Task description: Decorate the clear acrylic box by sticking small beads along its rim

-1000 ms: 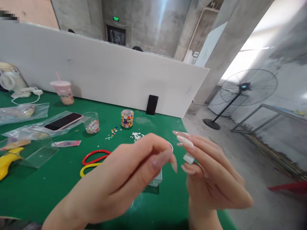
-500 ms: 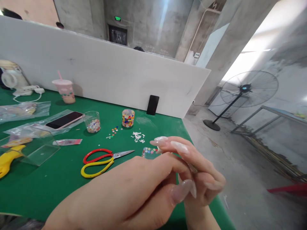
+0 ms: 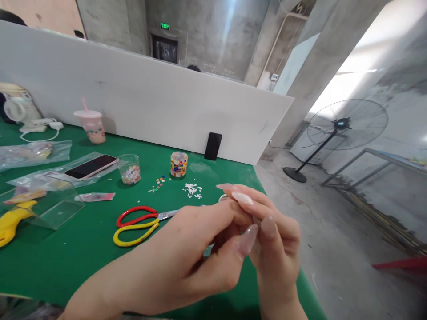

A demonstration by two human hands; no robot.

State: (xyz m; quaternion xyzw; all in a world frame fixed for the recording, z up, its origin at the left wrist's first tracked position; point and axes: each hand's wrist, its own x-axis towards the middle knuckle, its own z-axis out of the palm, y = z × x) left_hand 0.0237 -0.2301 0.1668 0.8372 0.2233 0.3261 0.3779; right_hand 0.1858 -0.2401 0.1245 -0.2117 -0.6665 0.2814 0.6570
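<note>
My left hand point(image 3: 193, 253) reaches in from the lower left, its thumb and fingers bent to meet my right hand point(image 3: 275, 231) at the table's right edge. Both hands are closed, fingertips together; whatever lies between them is hidden. A pale rounded edge point(image 3: 223, 198) peeks out behind the fingers, too covered to name. Left of my hands lie scissors point(image 3: 136, 226) with one red and one yellow handle, their tips partly behind my left hand. Small white chips point(image 3: 192, 190) and a few coloured pieces point(image 3: 158, 183) are scattered beyond.
A mosaic-covered cup point(image 3: 179, 164) and a clear cup of bits point(image 3: 130, 171) stand farther back. A phone point(image 3: 90, 167), a clear stand point(image 3: 58, 213), a yellow tool point(image 3: 15, 222) and a pink tumbler point(image 3: 91, 126) are leftward. Another phone point(image 3: 213, 146) leans on the white partition point(image 3: 160, 98).
My hands have shifted slightly left, and my right thumb has come up against the left fingertips. The clear star-decorated piece seen behind my hands is now mostly covered.
</note>
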